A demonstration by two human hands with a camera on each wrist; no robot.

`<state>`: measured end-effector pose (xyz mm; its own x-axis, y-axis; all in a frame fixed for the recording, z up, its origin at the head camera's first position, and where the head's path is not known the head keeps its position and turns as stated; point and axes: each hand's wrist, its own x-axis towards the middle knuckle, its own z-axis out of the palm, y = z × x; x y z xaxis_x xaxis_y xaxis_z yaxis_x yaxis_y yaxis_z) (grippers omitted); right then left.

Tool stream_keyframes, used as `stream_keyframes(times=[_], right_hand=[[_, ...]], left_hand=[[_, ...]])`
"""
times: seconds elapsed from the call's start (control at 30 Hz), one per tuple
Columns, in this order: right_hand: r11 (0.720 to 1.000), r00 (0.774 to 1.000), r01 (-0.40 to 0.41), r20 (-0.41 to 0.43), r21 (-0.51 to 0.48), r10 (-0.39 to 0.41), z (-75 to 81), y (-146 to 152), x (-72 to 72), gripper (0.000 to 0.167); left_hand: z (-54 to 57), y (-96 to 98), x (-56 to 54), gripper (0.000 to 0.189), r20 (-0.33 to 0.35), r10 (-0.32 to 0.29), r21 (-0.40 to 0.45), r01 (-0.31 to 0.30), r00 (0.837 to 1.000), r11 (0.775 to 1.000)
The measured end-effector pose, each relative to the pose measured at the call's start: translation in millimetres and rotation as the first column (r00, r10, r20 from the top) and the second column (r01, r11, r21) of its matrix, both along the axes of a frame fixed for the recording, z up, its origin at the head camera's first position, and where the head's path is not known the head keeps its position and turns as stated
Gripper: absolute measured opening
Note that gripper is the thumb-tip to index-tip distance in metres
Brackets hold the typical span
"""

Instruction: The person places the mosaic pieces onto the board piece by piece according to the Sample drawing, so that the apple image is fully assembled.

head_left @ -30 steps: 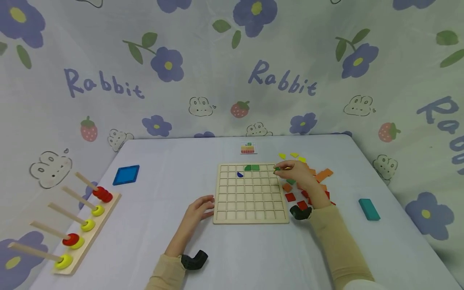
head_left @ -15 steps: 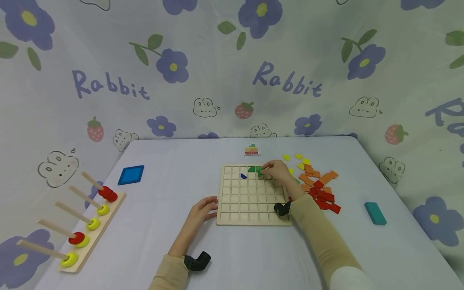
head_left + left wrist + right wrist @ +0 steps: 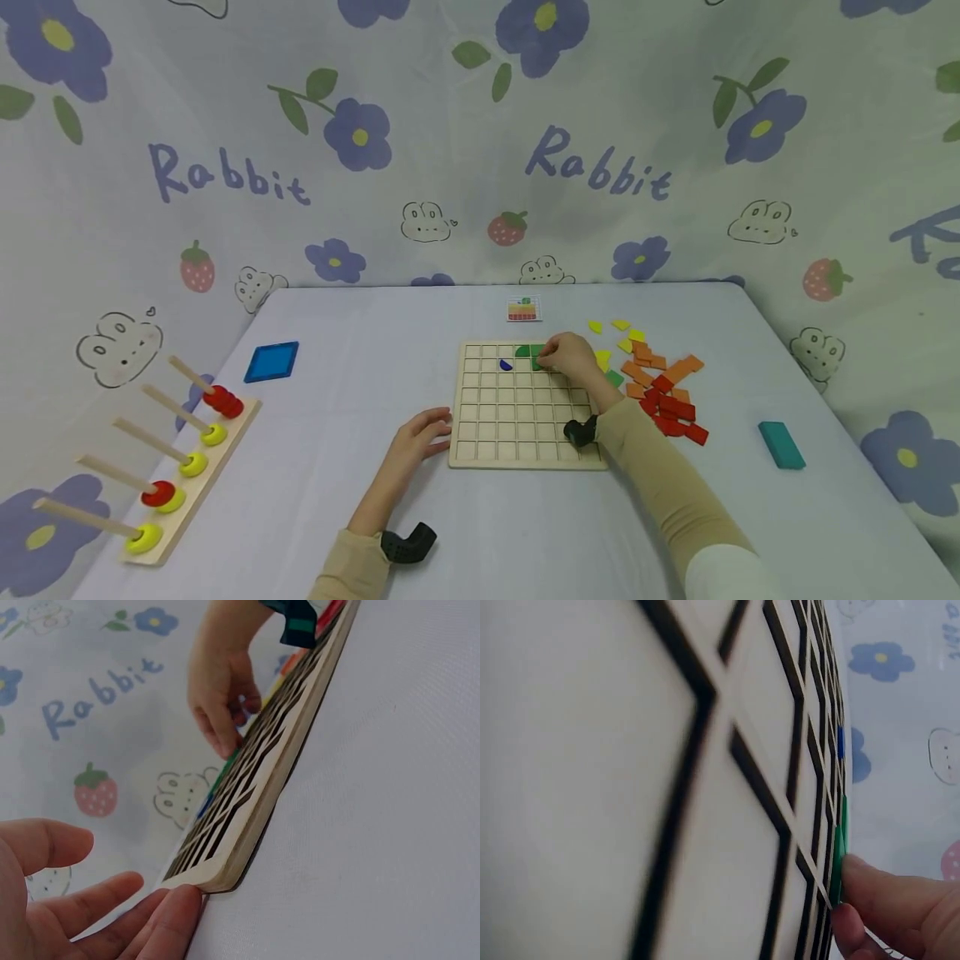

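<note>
A wooden grid board [image 3: 491, 426] lies on the table in the head view. My right hand [image 3: 572, 362] is over its upper right part, thumb and fingertip pinching a small green tile [image 3: 837, 862] at a cell in the second row. Green pieces [image 3: 522, 352] sit in the top row just above it, and a blue half-round piece [image 3: 506, 365] lies to their left. My left hand [image 3: 414, 442] is at the board's left edge, fingers loosely extended; in the left wrist view its fingertips [image 3: 180, 904] rest at the board's corner.
Right of the board are yellow pieces [image 3: 636, 336], orange tiles [image 3: 684, 367] and red tiles [image 3: 677, 407]. A picture card [image 3: 523, 308] lies behind it. A teal block [image 3: 782, 445] is far right; a blue tray [image 3: 272, 362] and a peg stacker [image 3: 180, 508] stand left.
My right hand has moved left from the board's right edge to the green pieces, carrying a green tile, then nearly stopped there. My left hand stays at the left edge. The head view shifted slightly.
</note>
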<state>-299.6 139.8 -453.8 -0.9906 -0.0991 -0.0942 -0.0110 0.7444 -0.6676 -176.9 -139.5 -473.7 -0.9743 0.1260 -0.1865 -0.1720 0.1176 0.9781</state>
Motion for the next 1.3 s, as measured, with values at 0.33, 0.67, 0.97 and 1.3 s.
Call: stream_keyframes(times=[0.33, 0.67, 0.97, 1.3], right_hand=[[1.000, 0.999, 0.014, -0.033, -0.011, -0.014, 3.5, 6, 4.2, 0.015], [0.979, 0.998, 0.066, 0.007, -0.191, -0.066, 15.6, 37, 14.0, 0.021], [0.949, 0.987, 0.158, 0.044, -0.272, -0.152, 16.2, 76, 28.9, 0.027], [0.919, 0.970, 0.242, 0.087, -0.312, -0.226, 6.2, 102, 46.1, 0.035]], left_hand=[[-1.5, 4.0, -1.5, 0.041, -0.020, -0.002, 0.009, 0.002, 1.000, 1.000], [0.7, 5.4, -0.8, 0.042, -0.009, 0.004, 0.008, -0.004, 1.000, 1.000], [-1.0, 3.0, -1.0, 0.043, -0.006, 0.008, 0.007, -0.008, 1.000, 1.000], [-4.8, -0.4, -0.9, 0.041, -0.003, 0.014, -0.011, -0.014, 1.000, 1.000]])
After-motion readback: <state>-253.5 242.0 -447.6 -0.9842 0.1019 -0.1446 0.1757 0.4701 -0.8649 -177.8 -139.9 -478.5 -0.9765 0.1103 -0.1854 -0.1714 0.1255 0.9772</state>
